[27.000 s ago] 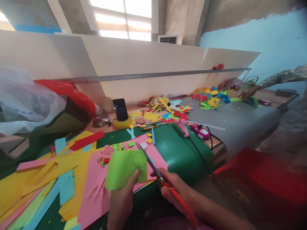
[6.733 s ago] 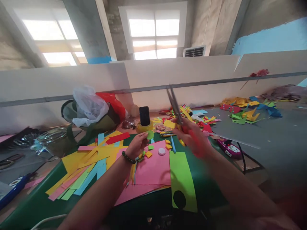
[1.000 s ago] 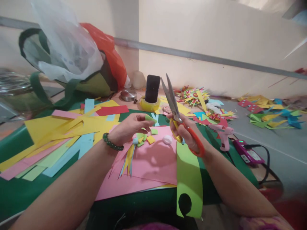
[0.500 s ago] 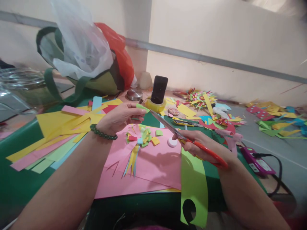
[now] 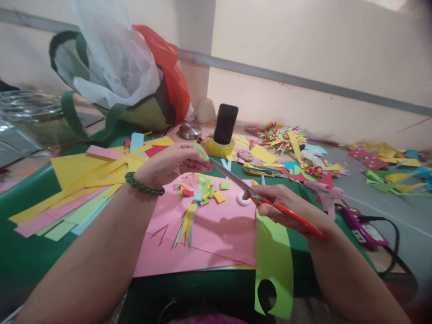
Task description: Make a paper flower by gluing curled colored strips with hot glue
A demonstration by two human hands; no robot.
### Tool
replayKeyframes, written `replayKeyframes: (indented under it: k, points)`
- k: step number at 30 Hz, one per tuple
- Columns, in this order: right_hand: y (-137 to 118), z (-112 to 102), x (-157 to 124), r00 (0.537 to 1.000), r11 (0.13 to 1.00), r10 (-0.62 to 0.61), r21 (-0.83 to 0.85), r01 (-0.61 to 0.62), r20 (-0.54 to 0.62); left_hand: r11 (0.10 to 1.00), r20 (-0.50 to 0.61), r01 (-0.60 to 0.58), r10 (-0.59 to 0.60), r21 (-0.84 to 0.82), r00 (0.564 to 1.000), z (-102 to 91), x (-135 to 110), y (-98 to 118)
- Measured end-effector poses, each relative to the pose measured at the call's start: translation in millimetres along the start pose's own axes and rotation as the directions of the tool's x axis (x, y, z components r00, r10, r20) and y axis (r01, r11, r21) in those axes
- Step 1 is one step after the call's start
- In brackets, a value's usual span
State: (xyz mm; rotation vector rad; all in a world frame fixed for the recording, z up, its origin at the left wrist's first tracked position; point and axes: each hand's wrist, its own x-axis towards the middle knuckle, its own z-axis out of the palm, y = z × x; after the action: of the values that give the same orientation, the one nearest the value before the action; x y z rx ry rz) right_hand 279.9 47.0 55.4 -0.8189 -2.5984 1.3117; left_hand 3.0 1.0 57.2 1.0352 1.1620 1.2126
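Between the fingertips of my left hand [image 5: 177, 163] is a small piece of light green paper [image 5: 201, 152]. My right hand [image 5: 278, 202] is closed around red-handled scissors [image 5: 299, 219], whose long blades point up and left, with the tips by the green paper. Below my hands, a paper flower [image 5: 196, 193] with a fringed yellow and blue tail lies on pink paper sheets [image 5: 216, 243]. Small paper squares [image 5: 219, 197] and a white ring [image 5: 243, 199] lie to its right. A long green sheet [image 5: 275, 256] with a round cutout hangs over the table edge.
Coloured paper strips [image 5: 77, 198] spread over the left side. A phone [image 5: 225, 123] leans on a yellow tape roll [image 5: 219, 146] at the back. To the right are a box cutter [image 5: 265, 172], a pink glue gun [image 5: 326, 195] and a purple power strip [image 5: 364, 227]. Behind stands a bag [image 5: 141, 110].
The green paper in my left fingers has turned to a steeper slant. The scissors' blades look closer together, and their tips sit slightly lower beside it. The view has shifted a little.
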Motion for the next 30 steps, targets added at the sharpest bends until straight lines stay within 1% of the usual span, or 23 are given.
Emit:
replayKeyframes:
  k: [4,9,15,22,30]
  points:
    - [-2.3,-0.2,-0.1,1.000,1.000,0.022,0.003,-0.022,0.001,1.000,0.003,-0.024,0.024,-0.011,1.000,0.8,-0.3,0.1]
    - [-3.1,-0.3,0.6,1.000,1.000,0.028,0.011,-0.028,-0.007,0.999,0.007,-0.032,0.032,0.018,0.999,0.4,-2.1,1.7]
    - [-3.6,-0.1,0.2,0.999,0.999,0.034,0.038,-0.034,-0.003,0.998,-0.025,-0.021,0.022,0.052,0.999,1.4,-4.5,4.0]
    - [-1.8,0.0,1.0,0.999,0.998,0.049,0.029,-0.049,-0.009,0.997,-0.007,-0.008,0.009,0.073,1.000,0.6,-3.7,4.6]
    - [1.1,0.3,1.7,0.999,0.999,0.028,-0.042,-0.030,-0.037,0.998,-0.027,-0.010,0.012,0.057,1.000,1.2,-4.2,4.6]
